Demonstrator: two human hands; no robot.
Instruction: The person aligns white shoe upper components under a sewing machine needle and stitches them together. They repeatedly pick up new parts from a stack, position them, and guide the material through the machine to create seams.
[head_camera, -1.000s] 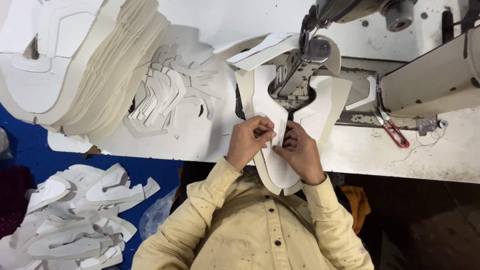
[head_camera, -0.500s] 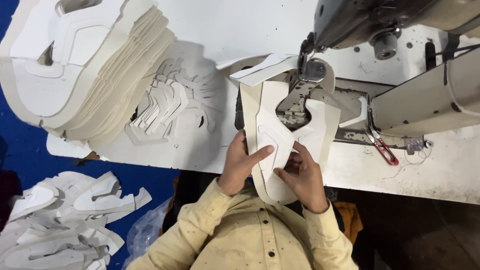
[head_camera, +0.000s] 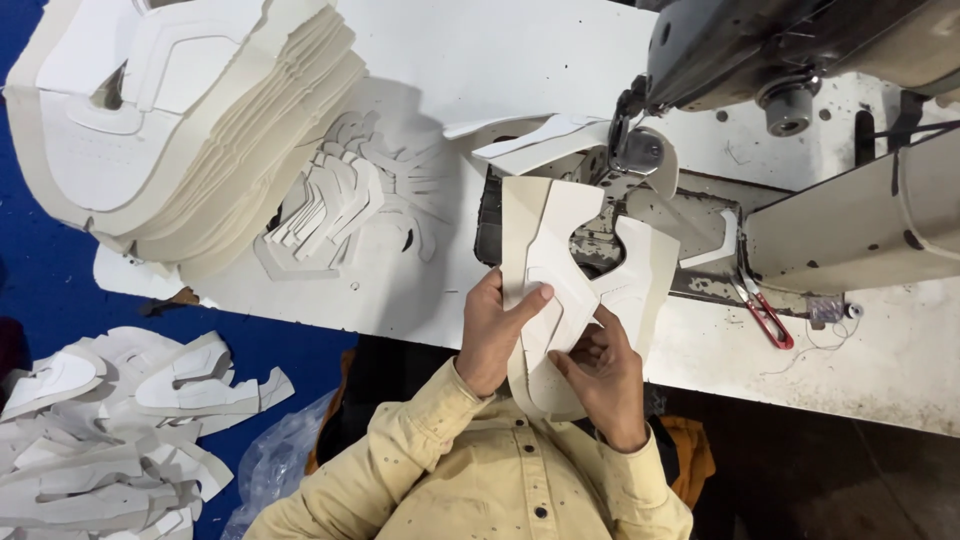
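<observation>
At the near edge of the table: a white shoe upper piece (head_camera: 560, 290) is being held by both hands, just in front of the sewing machine (head_camera: 800, 60).
Left hand (head_camera: 495, 335): it is being closed on the left side of the shoe upper piece, with the thumb lying across the top face and the fingers hidden under it.
Right hand (head_camera: 600, 375): it is being pinched on the lower middle part of the same piece, fingertips together on the material.
Shoe upper piece: it is being kept flat, its far end lying on the metal plate under the needle area, its near end hanging over the table edge toward the yellow shirt (head_camera: 470, 480).
Sewing machine: its head is being seen at the top right, well above the hands.
Red-handled snips (head_camera: 765, 315): they are lying on the white table (head_camera: 900, 360), to the right of the piece, apart from it.
Big stack of cut pieces (head_camera: 170, 120): it is lying at the far left of the table.
Small cut pieces (head_camera: 330, 205): they are being fanned out between the stack and the machine.
Loose pieces (head_camera: 110, 430): they are lying on the blue floor at the lower left.
</observation>
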